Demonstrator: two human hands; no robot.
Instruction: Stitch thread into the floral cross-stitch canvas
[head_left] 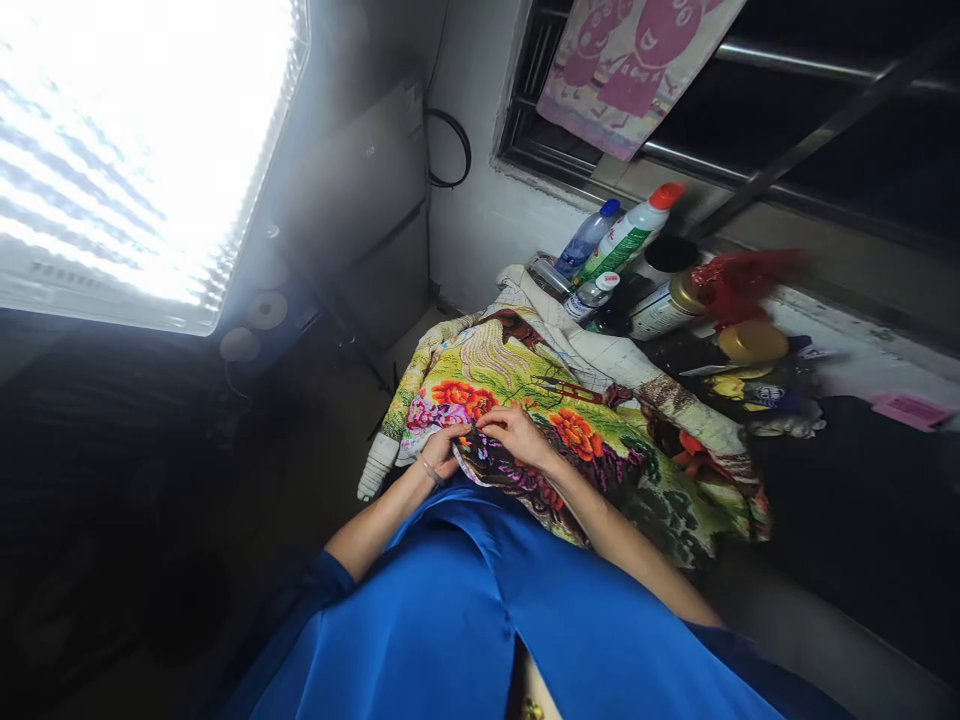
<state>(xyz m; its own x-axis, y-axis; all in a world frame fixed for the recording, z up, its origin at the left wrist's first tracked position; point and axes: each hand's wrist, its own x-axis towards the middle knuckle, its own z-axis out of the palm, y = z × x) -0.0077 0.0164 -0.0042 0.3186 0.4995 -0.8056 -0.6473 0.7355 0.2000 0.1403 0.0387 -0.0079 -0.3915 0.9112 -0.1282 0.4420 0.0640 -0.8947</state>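
Note:
A large embroidered cloth [491,360] with orange and pink flowers on yellow-green spreads over my lap and the surface ahead. My left hand [442,452], with a bracelet at the wrist, grips the cloth's near edge, thumb on top. Close beside it, my right hand [516,432] is closed in a pinch at the cloth, fingertips almost meeting the left thumb. Whatever sits between those right fingertips is too small to make out. Beyond the right hand, red-handled thread snips [576,391] lie on the cloth.
A bright lamp [150,150] fills the upper left. Along the window wall stand a blue-capped bottle [586,240], an orange-capped bottle [626,235], a small clear bottle [592,297] and a can [664,305]. Rolled cloth edging [637,370] runs below them. A pink packet [911,410] lies right.

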